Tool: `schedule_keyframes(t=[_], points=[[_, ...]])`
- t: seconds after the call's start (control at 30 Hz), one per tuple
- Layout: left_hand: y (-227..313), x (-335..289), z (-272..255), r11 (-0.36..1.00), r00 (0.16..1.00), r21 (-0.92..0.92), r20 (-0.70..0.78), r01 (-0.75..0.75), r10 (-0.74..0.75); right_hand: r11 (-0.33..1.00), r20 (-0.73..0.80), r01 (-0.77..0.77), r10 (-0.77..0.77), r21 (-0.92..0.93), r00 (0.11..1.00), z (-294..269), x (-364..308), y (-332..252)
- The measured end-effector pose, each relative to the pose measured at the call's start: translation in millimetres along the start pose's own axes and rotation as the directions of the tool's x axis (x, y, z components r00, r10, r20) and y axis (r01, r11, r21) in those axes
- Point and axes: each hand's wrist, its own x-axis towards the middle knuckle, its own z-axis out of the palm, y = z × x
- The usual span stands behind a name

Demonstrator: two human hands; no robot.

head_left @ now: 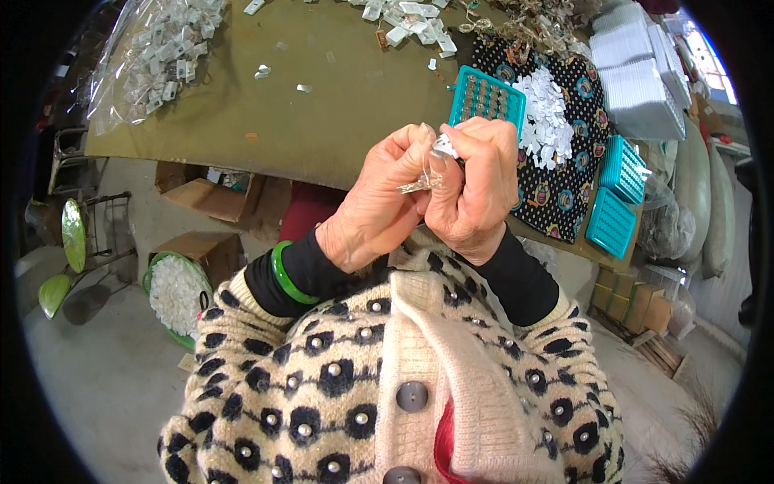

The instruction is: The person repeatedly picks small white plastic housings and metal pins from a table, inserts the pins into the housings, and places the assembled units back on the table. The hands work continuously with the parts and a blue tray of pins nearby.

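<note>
White tag [444, 146] pinched between two hands, close by the front edge of the bench [347, 97]

Held up in the air between left hand [375, 181] and right hand [477, 185], seen against the near part of the bench top. Gripped narrowly by the fingers [424, 135] of both, tips almost meeting around it. Just below, between the thumbs, thin shiny strands [415, 186]; too fine to tell whether fixed to the tag.

Tight on the right: just past the knuckles, a teal tray [459, 93] with rows of small round pieces [490, 97], its near end hidden behind the right hand. Beside that, a loose heap of white pieces [548, 121] on a dotted dark cloth [556, 198] reaching to the front edge. Farther right, two more teal trays [610, 222] near the bench's right end, with white stacks [641, 77] behind.

Wider to the left: a long stretch of olive bench top, dotted with a few small scraps [262, 72], running out to a clear bag of white parts [165, 68] by the far left edge. Below the front edge, a cardboard box [211, 196]; lower still, on the floor, a green basin [151, 282] of white pieces.
</note>
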Motion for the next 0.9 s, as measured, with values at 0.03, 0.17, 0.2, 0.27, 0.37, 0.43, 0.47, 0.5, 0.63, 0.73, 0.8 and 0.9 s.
schedule_keyframes(t=[0.03,0.17,0.2,0.27,0.37,0.43,0.47,0.5,0.63,0.73,0.8,0.9], points=[[0,-2,1,1.0,1.0,0.001,-0.002,-0.019,0.019,1.0,0.019,-0.018,0.018,-0.002,1.0,-1,0,-1],[3,-3,4,0.999,0.999,0.036,0.001,-0.04,0.04,0.999,0.073,-0.043,0.044,-0.02,0.996,-2,-3,-4],[4,-4,3,0.998,0.999,0.051,-0.003,-0.033,0.034,0.997,0.082,-0.074,0.074,-0.001,0.994,-2,-4,-5],[10,-3,-1,0.995,1.0,0.099,-0.024,0.006,-0.004,0.997,0.108,-0.075,0.077,-0.022,0.991,-2,-7,-6],[19,-4,-7,0.976,1.0,0.217,0.001,-0.025,0.025,0.994,0.239,-0.102,0.105,-0.027,0.965,-20,-16,-11],[27,-4,-12,0.98,0.994,0.199,0.109,-0.019,-0.003,0.992,0.3,-0.116,0.097,0.048,0.949,-40,-22,-9],[28,-5,-13,0.975,0.997,0.221,0.083,-0.014,-0.004,0.985,0.266,-0.165,0.148,0.043,0.953,-52,-25,-9],[29,-6,-14,0.969,0.998,0.248,0.062,-0.016,0.001,0.976,0.285,-0.187,0.212,-0.115,0.935,-68,-28,-4],[29,-3,-15,0.966,0.992,0.257,0.123,-0.035,0.003,0.863,0.104,-0.278,0.351,-0.422,0.931,-97,-38,40],[23,-1,-14,0.965,0.994,0.262,0.107,-0.013,-0.016,0.809,0.14,-0.265,0.389,-0.525,0.911,-99,-50,64],[22,-1,-14,0.958,0.995,0.286,0.091,0.001,-0.028,0.78,0.165,-0.258,0.416,-0.57,0.894,-99,-56,71],[22,-1,-13,0.947,0.996,0.319,0.075,0.022,-0.049,0.798,0.193,-0.264,0.423,-0.542,0.885,-102,-58,76]])
